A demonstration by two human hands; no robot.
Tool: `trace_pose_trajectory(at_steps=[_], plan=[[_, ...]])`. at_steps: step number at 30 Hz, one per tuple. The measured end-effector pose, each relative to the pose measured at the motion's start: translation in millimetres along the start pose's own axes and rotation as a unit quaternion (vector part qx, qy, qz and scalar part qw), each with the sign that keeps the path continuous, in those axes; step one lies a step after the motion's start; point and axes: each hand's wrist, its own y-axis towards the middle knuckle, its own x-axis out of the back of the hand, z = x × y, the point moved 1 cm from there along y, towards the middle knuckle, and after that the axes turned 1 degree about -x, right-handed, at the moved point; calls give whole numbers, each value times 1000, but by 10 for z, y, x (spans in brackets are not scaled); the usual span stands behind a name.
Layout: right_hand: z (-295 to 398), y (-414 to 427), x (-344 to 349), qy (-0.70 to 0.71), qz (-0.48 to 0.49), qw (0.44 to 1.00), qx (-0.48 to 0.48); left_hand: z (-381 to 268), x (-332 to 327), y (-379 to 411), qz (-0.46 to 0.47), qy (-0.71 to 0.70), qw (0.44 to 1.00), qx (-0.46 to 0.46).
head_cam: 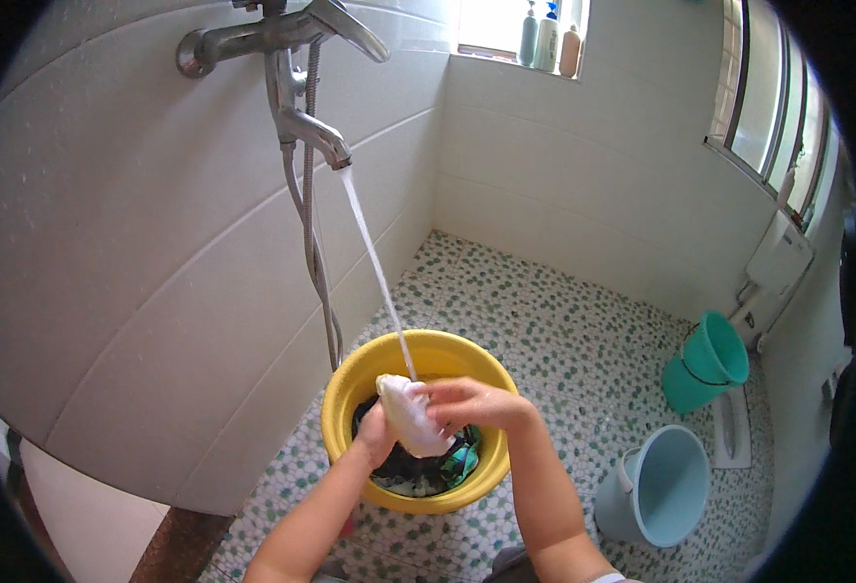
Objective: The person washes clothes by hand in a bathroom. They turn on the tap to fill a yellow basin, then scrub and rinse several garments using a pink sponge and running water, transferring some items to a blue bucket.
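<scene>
A wet white cloth (411,421) is held over a yellow plastic tub (335,415). My left hand (377,435) grips its left side. My right hand (464,403) rests against its right side with the fingers spread and slightly curled; how firmly they touch is unclear. Below the cloth, dark and green wet clothes (428,474) lie in the tub. From the chrome wall faucet (322,138), a stream of water (377,262) runs down to the tub just behind the cloth.
A metal shower hose (310,218) hangs behind the stream. On the right of the pebble-patterned floor (544,342) stand a light blue bucket (610,503) and a green bucket (683,382), near a white squat toilet (741,437). Pump bottles (547,44) line the window sill.
</scene>
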Motion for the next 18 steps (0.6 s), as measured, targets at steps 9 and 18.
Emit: trace_pose_trajectory(at_steps=[9, 18], plan=[[-523, 285, 370, -104, -311, 945, 8, -297, -47, -148, 123, -272, 951, 78], [-584, 404, 113, -140, -79, 985, 69, -325, -67, -5, 1, -350, 936, -25]])
